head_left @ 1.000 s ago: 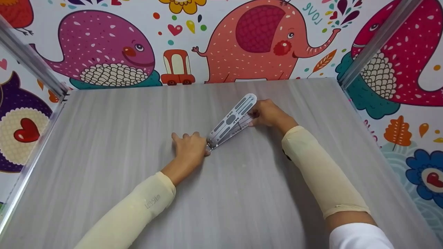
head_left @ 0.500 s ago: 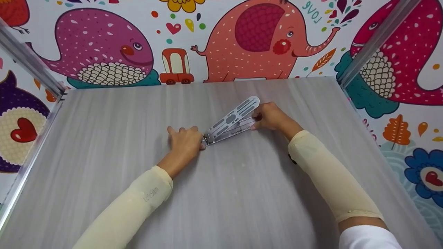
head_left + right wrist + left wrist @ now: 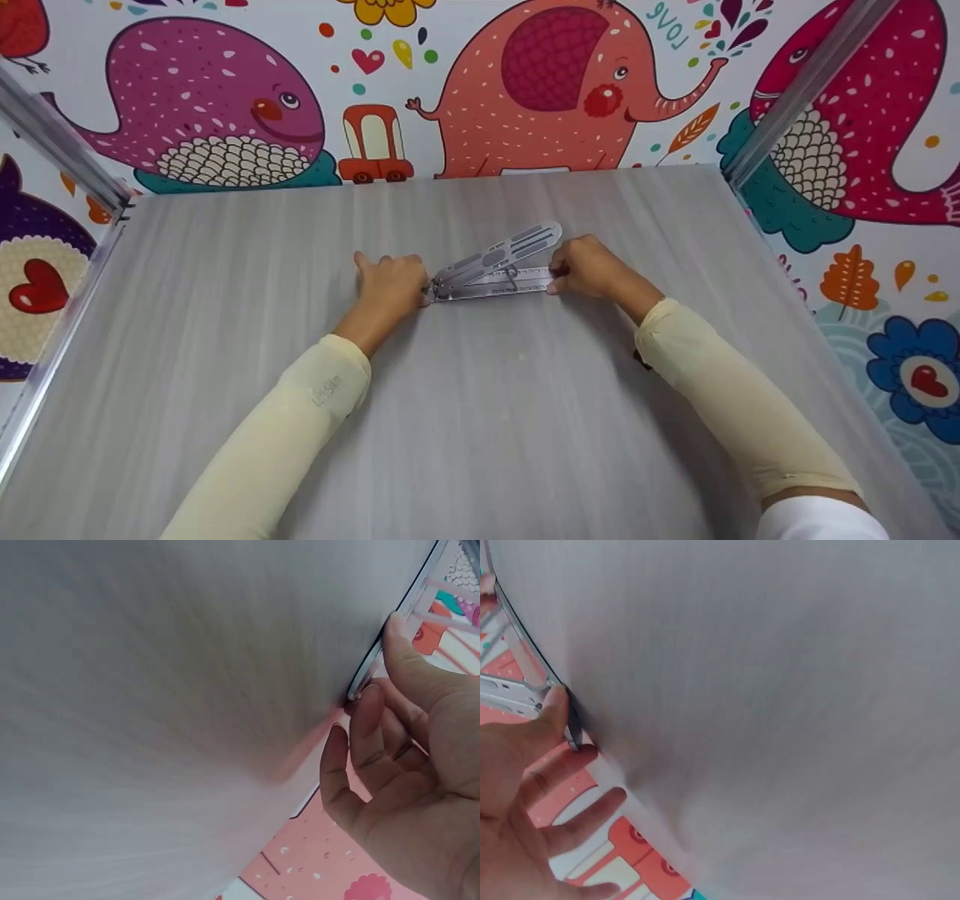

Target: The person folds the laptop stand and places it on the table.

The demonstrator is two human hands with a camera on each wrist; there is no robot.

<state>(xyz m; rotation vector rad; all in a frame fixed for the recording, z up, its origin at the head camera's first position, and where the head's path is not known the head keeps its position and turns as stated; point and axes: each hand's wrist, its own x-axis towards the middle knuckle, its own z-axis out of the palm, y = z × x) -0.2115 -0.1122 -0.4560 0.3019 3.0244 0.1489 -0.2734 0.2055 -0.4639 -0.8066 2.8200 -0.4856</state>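
Note:
A grey hinged folding device (image 3: 491,262) spans the space between my two hands in the head view. Its slotted upper arm rises at a slant from the hinge at the left. Below that lies a flat, see-through lower plate (image 3: 536,279) with small ruler-like marks along its edges. My left hand (image 3: 391,286) pinches the hinge end; the left wrist view has its thumb (image 3: 555,705) on that end and the other fingers spread. My right hand (image 3: 592,266) pinches the lower plate's right end between thumb and fingers, leaving the upper arm's rounded tip untouched.
Under both hands lies a pale wood-grain table (image 3: 480,420). A wall (image 3: 420,90) printed with cartoon animals stands along its back edge. Metal posts (image 3: 810,94) rise at the back corners. A metal edge strip (image 3: 60,345) runs down the left side.
Both hands have turned the device clockwise, so its lower plate now lies nearly level across the head view. My left hand went up and left, my right hand down and right. Both grips stayed.

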